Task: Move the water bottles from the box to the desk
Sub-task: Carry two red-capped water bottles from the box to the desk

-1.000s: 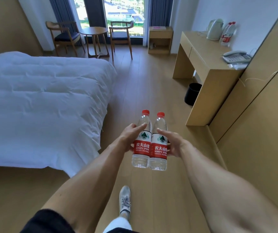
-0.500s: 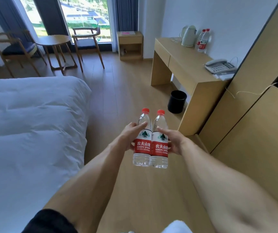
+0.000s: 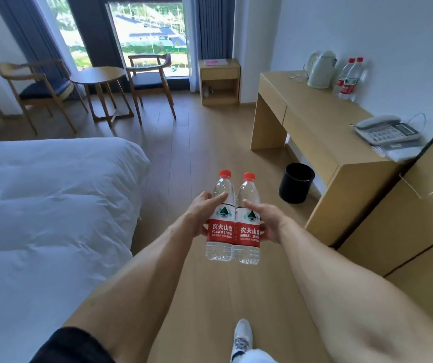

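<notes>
I carry two clear water bottles with red caps and red labels, upright and side by side, in front of me over the wooden floor. My left hand (image 3: 199, 214) grips the left bottle (image 3: 220, 231) and my right hand (image 3: 265, 221) grips the right bottle (image 3: 247, 234). The wooden desk (image 3: 314, 121) stands ahead on the right against the wall. Two more bottles (image 3: 347, 81) stand at its far end beside a white kettle (image 3: 320, 70). No box is in view.
A telephone (image 3: 386, 131) and papers lie on the desk's near end. A black bin (image 3: 295, 186) sits on the floor under the desk. The white bed (image 3: 47, 205) fills the left. Chairs, a round table (image 3: 97, 74) and a small cabinet (image 3: 219, 81) stand by the window.
I have walked forward along the floor. The desk, bin and window chairs are nearer and larger. Both hands keep the same hold on the two bottles.
</notes>
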Demonstrator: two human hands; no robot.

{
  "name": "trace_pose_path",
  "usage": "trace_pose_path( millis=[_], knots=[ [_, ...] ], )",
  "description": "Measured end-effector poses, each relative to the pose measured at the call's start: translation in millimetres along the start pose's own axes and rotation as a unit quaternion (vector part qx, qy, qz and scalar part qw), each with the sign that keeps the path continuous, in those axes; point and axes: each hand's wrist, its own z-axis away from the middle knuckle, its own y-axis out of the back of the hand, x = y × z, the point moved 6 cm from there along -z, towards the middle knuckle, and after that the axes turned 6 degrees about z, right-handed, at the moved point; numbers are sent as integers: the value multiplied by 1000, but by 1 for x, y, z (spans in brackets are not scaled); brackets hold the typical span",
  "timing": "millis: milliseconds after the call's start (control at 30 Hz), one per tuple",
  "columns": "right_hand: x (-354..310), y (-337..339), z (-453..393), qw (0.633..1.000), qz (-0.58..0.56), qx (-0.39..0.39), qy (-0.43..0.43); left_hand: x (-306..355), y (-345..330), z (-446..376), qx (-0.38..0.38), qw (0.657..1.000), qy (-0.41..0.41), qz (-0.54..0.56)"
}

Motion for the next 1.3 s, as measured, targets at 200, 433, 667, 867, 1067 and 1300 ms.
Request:
trace_pose_path(
  millis=[200, 433, 667, 867, 1067, 1300],
  knots=[
    [-83, 29, -83, 999, 24, -39, 0, 66, -1, -80, 40, 999, 1, 14],
    [-148, 73, -149, 999, 24, -31, 21, 129, -16, -165, 39, 999, -4, 13],
    [-184, 144, -206, 999, -11, 33, 20, 168, -63, -267, -19, 1000, 3, -1],
    [-223, 209, -271, 992, -43, 116, 32, 212, -106, -376, -94, 995, 3, -10],
    [-294, 247, -338, 984, -63, 161, 31, 282, -123, -473, -154, 988, -11, -17],
    [-364, 291, -383, 962, -101, 244, 70, 365, -148, -553, -214, 975, -45, -31]
  ],
)
